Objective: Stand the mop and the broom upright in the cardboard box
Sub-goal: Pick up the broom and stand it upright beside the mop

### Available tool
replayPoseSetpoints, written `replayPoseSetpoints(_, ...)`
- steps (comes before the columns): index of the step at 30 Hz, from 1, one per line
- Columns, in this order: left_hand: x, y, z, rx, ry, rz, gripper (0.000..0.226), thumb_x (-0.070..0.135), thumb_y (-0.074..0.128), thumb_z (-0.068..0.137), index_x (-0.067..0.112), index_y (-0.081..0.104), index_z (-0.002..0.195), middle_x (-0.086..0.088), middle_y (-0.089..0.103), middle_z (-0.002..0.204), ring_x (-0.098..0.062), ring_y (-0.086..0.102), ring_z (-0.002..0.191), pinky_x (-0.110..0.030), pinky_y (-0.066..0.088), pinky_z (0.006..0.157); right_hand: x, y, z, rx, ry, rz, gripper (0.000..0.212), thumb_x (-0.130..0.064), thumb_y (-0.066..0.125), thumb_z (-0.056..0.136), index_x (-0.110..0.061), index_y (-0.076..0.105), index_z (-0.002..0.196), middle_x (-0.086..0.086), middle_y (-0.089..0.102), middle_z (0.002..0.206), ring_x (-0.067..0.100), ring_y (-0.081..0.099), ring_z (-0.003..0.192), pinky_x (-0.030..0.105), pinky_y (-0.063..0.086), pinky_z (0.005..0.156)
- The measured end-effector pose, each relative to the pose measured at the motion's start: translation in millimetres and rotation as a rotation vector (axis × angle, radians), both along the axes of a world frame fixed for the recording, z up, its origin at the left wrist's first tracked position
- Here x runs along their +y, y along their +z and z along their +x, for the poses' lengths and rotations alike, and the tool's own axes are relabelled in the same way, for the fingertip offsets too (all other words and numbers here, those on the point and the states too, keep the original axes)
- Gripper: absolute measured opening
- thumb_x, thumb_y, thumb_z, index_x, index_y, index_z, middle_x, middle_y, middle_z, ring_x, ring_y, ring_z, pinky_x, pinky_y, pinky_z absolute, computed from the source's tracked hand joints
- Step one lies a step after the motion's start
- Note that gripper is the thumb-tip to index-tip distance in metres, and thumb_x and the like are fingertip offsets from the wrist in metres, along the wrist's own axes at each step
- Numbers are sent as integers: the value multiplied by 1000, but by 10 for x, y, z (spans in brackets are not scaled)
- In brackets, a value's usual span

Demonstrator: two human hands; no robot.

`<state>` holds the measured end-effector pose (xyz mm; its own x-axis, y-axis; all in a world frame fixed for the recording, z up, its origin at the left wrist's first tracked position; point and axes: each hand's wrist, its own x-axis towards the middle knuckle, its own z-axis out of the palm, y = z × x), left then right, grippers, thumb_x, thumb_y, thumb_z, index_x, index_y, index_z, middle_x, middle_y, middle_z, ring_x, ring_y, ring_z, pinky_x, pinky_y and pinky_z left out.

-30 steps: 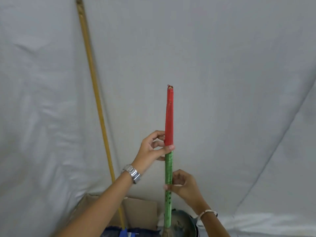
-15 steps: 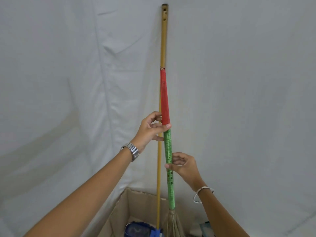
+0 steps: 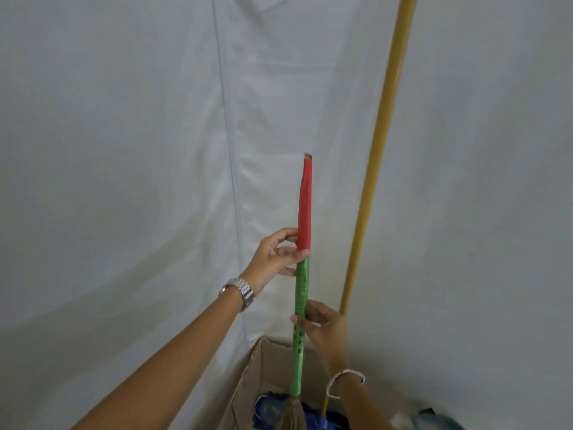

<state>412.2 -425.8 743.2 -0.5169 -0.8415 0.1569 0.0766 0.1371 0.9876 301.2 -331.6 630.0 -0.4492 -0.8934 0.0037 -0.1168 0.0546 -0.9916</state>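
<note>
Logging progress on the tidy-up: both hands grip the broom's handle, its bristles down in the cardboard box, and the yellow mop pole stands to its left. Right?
Not quite. In the head view the yellow mop pole stands right of the broom, not left. The left hand and right hand do grip its handle, bristles down in the cardboard box.

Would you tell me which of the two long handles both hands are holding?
The red-and-green wrapped broom handle; the taller yellow mop handle stands untouched to its right.

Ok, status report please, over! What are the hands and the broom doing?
Both hands on broom handle: left hand above, right hand below. Broom upright, bristles in cardboard box. Mop already in. Nothing blocking.
</note>
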Motion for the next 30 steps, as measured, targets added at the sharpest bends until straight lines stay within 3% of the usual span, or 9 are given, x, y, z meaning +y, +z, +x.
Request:
replayPoseSetpoints(5, -507, -583, 48, -23, 110, 99, 39, 0, 70, 75, 14, 58, 109, -1, 60, 97, -12, 68, 75, -41, 61, 70, -655, -522, 72, -13, 53, 96, 34, -2, 82, 62, -32, 72, 75, -24, 72, 62, 1, 70, 65, 12, 54, 60)
replayPoseSetpoints(8, -803, -917, 102, -22, 164, 132, 35, -1, 72, 73, 14, 58, 101, -2, 61, 97, -11, 69, 72, -42, 59, 71, -1019, -863, 117, 21, 66, 115, 45, -1, 81, 63, -45, 70, 59, -27, 70, 60, -2, 68, 66, 10, 53, 63)
replayPoseSetpoints(11, -1050, -1200, 144, -5, 205, 146, 33, -2, 74, 71, 17, 58, 93, 1, 61, 93, -9, 69, 69, -37, 61, 66, -1300, -1156, 135, 45, 32, 123, 45, 3, 79, 63, -41, 69, 58, -24, 70, 57, 7, 68, 68, 24, 56, 72)
replayPoseSetpoints(14, -1224, -1408, 180, -2, 223, 159, 33, -1, 76, 69, 20, 59, 89, 4, 63, 89, -8, 70, 70, -30, 60, 60, -1492, -1300, 154, 77, 16, 129, 32, 4, 78, 65, -24, 75, 81, -9, 73, 74, 13, 68, 75, 36, 57, 82)
replayPoseSetpoints(17, -1375, -1589, 200, 7, 244, 152, 32, 1, 77, 69, 21, 60, 88, 4, 64, 91, -8, 70, 73, -26, 58, 59, -1646, -1477, 208, 145, -11, 106, 30, 2, 76, 68, -10, 74, 95, 4, 75, 90, 17, 69, 84, 35, 55, 85)
replayPoseSetpoints(23, -1469, -1774, 160, -44, 316, 13, 37, 7, 80, 66, 26, 59, 90, 6, 67, 91, -11, 67, 84, -33, 59, 73, -1770, -1545, 192, 402, 55, 214, 27, -12, 72, 75, -21, 70, 99, 2, 76, 90, 18, 70, 87, 37, 56, 79)
replayPoseSetpoints(27, -1439, -1814, 147, -127, 279, -105, 38, 11, 79, 68, 18, 60, 100, 4, 68, 99, -11, 65, 93, -22, 54, 85, -1795, -1558, 115, 506, 19, 337, 29, -23, 70, 78, -30, 67, 105, -7, 75, 97, 15, 69, 86, 30, 53, 72)
replayPoseSetpoints(30, -1408, -1811, 153, -168, 262, -134, 39, 13, 77, 72, 16, 60, 107, 3, 66, 104, -12, 63, 100, -13, 51, 81, -1807, -1567, 101, 487, 23, 347, 28, -22, 66, 81, -28, 65, 109, -4, 74, 102, 17, 68, 89, 30, 53, 72)
